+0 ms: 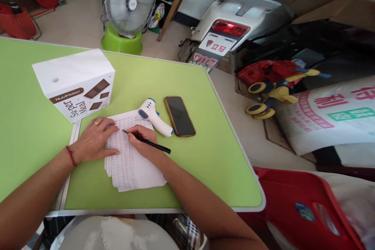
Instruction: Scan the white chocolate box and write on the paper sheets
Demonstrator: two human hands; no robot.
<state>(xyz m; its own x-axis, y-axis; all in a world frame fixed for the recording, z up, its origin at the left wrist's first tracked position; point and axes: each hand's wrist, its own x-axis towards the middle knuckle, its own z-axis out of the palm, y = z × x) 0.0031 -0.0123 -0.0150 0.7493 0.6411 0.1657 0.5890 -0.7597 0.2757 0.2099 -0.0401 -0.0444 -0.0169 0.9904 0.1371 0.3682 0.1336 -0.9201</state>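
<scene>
My right hand grips a black pen, its tip on the upper part of a stack of paper sheets. Rows of small handwriting fill the left side of the top sheet, while its lower right is blank. My left hand lies on the left edge of the paper with fingers spread, a ring on one finger and a red string at the wrist. Just beyond the right hand, a white and blue infrared thermometer rests at the sheet's top right. A dark smartphone in a brown case lies right of it.
A white NutriMotion box stands on the green table, beyond my left hand. Past the far edge are a fan on a green stool and a scooter. A red chair stands at the right.
</scene>
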